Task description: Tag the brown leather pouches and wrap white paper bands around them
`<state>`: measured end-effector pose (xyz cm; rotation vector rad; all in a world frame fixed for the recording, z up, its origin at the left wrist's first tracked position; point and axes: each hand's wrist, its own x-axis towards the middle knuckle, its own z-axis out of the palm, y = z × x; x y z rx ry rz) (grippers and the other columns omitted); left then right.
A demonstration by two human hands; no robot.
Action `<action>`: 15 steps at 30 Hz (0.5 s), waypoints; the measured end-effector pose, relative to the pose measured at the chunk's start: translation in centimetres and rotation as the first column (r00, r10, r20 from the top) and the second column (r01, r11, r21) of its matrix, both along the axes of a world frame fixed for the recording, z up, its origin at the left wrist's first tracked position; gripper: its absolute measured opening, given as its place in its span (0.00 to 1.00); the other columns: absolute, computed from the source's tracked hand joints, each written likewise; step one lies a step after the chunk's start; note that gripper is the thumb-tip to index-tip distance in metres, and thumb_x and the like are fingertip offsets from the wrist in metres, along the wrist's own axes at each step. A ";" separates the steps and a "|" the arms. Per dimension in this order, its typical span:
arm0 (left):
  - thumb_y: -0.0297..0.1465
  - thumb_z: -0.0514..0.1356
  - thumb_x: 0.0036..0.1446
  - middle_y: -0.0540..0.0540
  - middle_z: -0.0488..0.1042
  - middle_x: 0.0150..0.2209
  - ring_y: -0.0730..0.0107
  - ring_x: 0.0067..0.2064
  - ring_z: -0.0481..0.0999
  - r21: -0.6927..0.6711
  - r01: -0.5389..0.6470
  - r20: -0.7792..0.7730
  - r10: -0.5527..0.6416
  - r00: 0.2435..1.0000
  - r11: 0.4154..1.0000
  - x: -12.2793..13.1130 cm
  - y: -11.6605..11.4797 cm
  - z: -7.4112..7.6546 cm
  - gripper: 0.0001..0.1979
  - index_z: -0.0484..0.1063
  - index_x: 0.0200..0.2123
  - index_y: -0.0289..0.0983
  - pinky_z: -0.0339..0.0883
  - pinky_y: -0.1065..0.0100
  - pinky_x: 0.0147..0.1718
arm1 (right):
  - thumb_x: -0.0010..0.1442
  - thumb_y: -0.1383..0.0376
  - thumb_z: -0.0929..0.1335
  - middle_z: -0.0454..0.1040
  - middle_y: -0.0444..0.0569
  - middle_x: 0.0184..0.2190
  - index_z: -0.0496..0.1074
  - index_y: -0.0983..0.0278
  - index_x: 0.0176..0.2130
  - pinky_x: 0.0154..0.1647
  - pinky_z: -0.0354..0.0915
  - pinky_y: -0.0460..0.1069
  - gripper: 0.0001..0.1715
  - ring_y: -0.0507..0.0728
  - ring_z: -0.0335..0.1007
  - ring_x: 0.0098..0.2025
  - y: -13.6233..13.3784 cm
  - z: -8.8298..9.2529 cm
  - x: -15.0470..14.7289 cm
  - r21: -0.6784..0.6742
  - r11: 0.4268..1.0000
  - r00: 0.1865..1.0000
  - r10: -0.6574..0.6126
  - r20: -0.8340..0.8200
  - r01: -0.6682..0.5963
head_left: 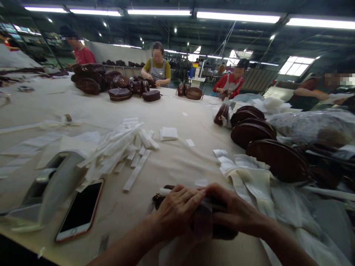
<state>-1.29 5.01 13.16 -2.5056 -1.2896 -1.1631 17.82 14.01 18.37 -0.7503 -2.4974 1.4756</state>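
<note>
Near the table's front edge, my left hand [180, 207] lies over a small dark brown leather bag, its fingers bent and pressed onto it. My right hand [233, 210] grips the right side of the same bag [226, 232], thumb and fingers around it. The fingertips of both hands meet on top. A translucent white wrapping strip [203, 220] passes over the bag between my hands and hangs down its front. A metal clasp [155, 198] shows at the bag's left end. The hands hide most of the bag.
Left of my hands lie a phone [80, 210], a tape dispenser [52, 184] and a heap of white strips [119, 147]. Finished-looking brown round bags [277, 157] and white sheets [249, 177] sit at right. More bags [120, 93] and several people are across the table.
</note>
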 end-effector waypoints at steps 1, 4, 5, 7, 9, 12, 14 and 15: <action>0.26 0.50 0.60 0.37 0.74 0.45 0.62 0.44 0.74 0.003 -0.007 -0.003 0.007 1.000 1.000 0.1 0.0 0.0 0.21 0.57 0.57 0.28 0.67 0.62 0.39 | 0.50 0.66 0.71 0.74 0.47 0.43 0.68 0.62 0.48 0.48 0.66 0.52 0.24 0.57 0.70 0.45 0.4 0.1 0.1 -0.056 0.998 1.000 0.018 0.002 -0.018; 0.25 0.50 0.58 0.38 0.74 0.42 0.62 0.41 0.74 0.002 -0.034 -0.009 0.034 0.999 0.999 0.2 -0.2 0.3 0.19 0.62 0.53 0.29 0.66 0.62 0.38 | 0.53 0.63 0.69 0.73 0.50 0.48 0.69 0.62 0.49 0.53 0.62 0.55 0.22 0.59 0.68 0.51 2.0 -0.4 0.5 -0.267 0.960 0.994 0.065 -0.088 -0.086; 0.26 0.50 0.57 0.39 0.74 0.41 0.62 0.40 0.74 -0.010 -0.039 -0.010 0.039 0.999 0.999 0.2 -0.3 0.4 0.18 0.63 0.51 0.29 0.66 0.62 0.38 | 0.54 0.62 0.68 0.72 0.50 0.49 0.69 0.62 0.49 0.55 0.61 0.56 0.22 0.59 0.67 0.53 2.7 -0.8 0.5 -0.325 0.942 0.994 0.047 -0.102 -0.078; 0.27 0.52 0.56 0.40 0.74 0.41 0.62 0.39 0.73 -0.048 -0.033 -0.013 0.032 0.999 0.998 0.1 -0.3 0.7 0.17 0.65 0.49 0.31 0.65 0.62 0.38 | 0.55 0.62 0.68 0.73 0.50 0.49 0.71 0.62 0.49 0.57 0.58 0.56 0.20 0.58 0.66 0.53 3.9 -2.2 0.3 -0.398 0.917 0.996 -0.033 -0.087 -0.004; 0.26 0.52 0.56 0.40 0.73 0.42 0.62 0.40 0.73 -0.084 -0.019 -0.018 0.018 1.000 0.996 0.0 -0.4 0.9 0.17 0.65 0.49 0.32 0.64 0.62 0.38 | 0.52 0.62 0.70 0.74 0.49 0.47 0.73 0.62 0.47 0.57 0.57 0.56 0.21 0.57 0.67 0.52 4.9 -4.1 -0.1 -0.445 0.893 0.993 -0.101 -0.062 0.063; 0.23 0.52 0.56 0.42 0.73 0.42 0.64 0.40 0.72 -0.126 -0.025 -0.015 0.023 1.000 0.992 0.0 -0.5 1.0 0.16 0.66 0.49 0.34 0.63 0.63 0.38 | 0.46 0.59 0.74 0.76 0.50 0.43 0.74 0.64 0.46 0.52 0.62 0.56 0.27 0.57 0.71 0.45 5.7 -7.5 -0.8 -0.521 0.850 0.990 -0.131 -0.059 0.082; 0.23 0.52 0.55 0.43 0.74 0.42 0.63 0.42 0.72 -0.150 -0.035 -0.010 0.034 0.999 0.988 0.1 -0.5 1.0 0.16 0.66 0.48 0.35 0.62 0.63 0.40 | 0.43 0.56 0.75 0.76 0.51 0.40 0.74 0.66 0.45 0.47 0.65 0.55 0.30 0.57 0.72 0.41 5.8 -9.3 -1.2 -0.547 0.833 0.990 -0.133 -0.054 0.083; 0.23 0.53 0.55 0.44 0.74 0.42 0.62 0.43 0.71 -0.158 -0.038 -0.007 0.037 0.999 0.987 0.2 -0.5 1.1 0.16 0.66 0.47 0.35 0.62 0.63 0.41 | 0.43 0.56 0.75 0.76 0.51 0.40 0.74 0.66 0.44 0.45 0.65 0.54 0.30 0.57 0.72 0.40 5.8 -9.9 -1.2 -0.555 0.827 0.989 -0.141 -0.053 0.088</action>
